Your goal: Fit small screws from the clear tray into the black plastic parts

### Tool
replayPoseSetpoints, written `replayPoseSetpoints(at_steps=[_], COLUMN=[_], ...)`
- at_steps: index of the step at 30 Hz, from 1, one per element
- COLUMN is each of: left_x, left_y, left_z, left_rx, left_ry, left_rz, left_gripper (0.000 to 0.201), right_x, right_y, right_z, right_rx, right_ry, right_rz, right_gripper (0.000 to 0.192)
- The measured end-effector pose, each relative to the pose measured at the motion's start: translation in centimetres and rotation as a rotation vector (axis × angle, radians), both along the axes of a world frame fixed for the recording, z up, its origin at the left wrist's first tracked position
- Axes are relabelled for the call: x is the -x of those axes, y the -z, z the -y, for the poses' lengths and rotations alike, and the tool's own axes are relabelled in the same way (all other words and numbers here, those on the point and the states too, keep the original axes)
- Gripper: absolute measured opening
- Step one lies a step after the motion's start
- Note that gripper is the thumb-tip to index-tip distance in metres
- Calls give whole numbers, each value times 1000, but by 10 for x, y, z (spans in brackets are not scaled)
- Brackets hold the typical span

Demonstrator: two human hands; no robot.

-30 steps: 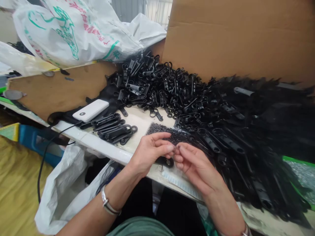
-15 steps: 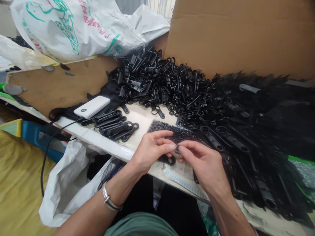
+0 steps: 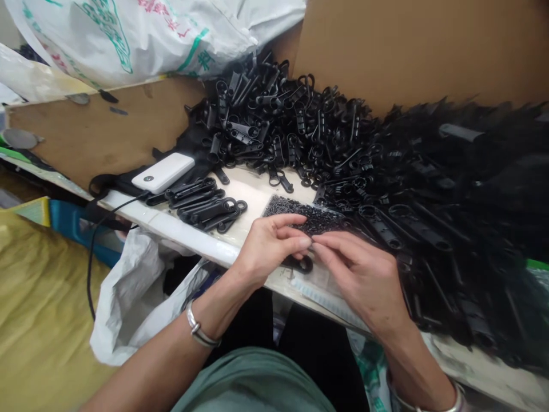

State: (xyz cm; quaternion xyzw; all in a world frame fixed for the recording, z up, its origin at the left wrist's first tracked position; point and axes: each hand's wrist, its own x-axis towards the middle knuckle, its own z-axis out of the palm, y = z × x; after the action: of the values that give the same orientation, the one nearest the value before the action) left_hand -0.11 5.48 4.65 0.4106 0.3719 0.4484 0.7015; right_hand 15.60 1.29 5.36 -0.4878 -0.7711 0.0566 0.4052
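Black clip | pinched by left hand, right hand | table edge

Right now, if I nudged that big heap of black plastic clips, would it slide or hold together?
The heap of black plastic clips would probably shift as a tangle: loops and arms interlock. Each clip looks thin and light, likely stiff. Loose ones near the neat row of clips might skate on the smooth tabletop.

1. A small workshop for assembling parts: a huge heap of identical black plastic clips covers the white worktable.
2. Far behind stand a brown cardboard sheet and printed white woven sacks.
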Motion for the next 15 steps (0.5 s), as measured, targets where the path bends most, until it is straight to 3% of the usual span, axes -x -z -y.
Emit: replayPoseSetpoints(at_steps=[11,15], left_x=[-4,0], left_y=[4,6], left_z=[-2,-1], left_rx=[-54,-82], left_ry=[4,62], left_rz=[15,-68], left_gripper=[42,46], right_x=[-4,-6], right_y=[1,7], right_z=[-9,-6], right_rx=[-63,21], right_ry=[-69,-4], right_rz=[124,56], right_gripper=[12,9])
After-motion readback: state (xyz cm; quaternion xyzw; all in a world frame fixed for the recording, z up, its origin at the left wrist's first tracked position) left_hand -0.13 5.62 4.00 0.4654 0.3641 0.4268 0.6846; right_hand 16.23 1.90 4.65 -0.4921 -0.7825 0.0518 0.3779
